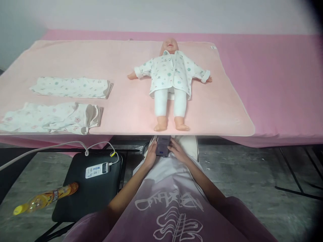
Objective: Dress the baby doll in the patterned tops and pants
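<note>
A dark smartphone (163, 146) rests over my lap, just below the table's front edge. My left hand (150, 154) is closed along its left side, and my right hand (178, 151) grips its right side with the fingertips. On the table above lies a baby doll (170, 46) on its back, arms spread and feet toward me. It wears a white patterned jacket (172, 72) and white leggings (160, 102). Neither hand touches the doll.
A pale pink mat (121, 111) covers part of the pink-clothed table (277, 84). Two folded patterned garments (72, 87) (50, 117) lie left. Below, a black stool (93, 195) holds a cabled white power bank (97, 170) and a yellow-capped bottle (47, 197).
</note>
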Demonstrator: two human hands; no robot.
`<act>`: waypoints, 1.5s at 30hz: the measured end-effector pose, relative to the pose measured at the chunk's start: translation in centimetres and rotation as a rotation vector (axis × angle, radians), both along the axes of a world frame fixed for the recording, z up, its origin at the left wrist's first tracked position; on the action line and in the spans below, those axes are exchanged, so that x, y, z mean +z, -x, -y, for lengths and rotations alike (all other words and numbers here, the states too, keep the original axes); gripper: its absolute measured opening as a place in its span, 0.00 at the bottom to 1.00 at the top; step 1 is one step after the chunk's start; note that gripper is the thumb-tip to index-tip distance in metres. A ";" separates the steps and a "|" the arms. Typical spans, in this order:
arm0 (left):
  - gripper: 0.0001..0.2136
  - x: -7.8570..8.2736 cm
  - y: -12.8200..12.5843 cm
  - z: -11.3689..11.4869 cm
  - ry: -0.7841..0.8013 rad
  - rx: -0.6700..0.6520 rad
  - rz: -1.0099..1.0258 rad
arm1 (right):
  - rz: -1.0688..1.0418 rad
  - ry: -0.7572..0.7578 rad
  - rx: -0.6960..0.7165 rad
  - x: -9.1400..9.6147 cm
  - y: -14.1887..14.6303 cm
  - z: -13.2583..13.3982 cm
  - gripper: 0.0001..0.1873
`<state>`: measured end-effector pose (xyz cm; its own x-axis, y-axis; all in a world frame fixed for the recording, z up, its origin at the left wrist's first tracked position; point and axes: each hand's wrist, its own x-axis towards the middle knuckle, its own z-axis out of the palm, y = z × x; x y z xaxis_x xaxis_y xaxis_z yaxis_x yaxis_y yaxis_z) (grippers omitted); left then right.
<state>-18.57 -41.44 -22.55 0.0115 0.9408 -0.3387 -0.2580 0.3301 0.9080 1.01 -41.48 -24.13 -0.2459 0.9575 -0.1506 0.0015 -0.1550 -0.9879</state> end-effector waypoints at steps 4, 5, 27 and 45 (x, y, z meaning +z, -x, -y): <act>0.28 -0.4 1.9 -1.6 -0.050 -0.006 -0.213 | 0.176 -0.057 -0.065 -0.4 0.6 -0.8 0.29; 0.28 -0.6 2.2 -1.9 -0.049 -0.025 -0.223 | 0.195 -0.059 -0.078 -0.6 0.7 -0.9 0.28; 0.20 -2.1 1.5 -1.8 -0.092 0.066 -0.267 | 0.099 -0.005 -0.139 -2.1 0.2 -0.2 0.31; 0.16 -0.9 0.4 -2.4 -0.052 0.132 -0.242 | 0.075 -0.006 -0.137 -2.2 0.1 -0.2 0.30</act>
<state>-18.94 -39.01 -23.43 -0.1878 0.9450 -0.2677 -0.0692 0.2592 0.9634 0.91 -41.29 -26.33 -0.1016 0.9822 -0.1578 0.0544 -0.1529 -0.9867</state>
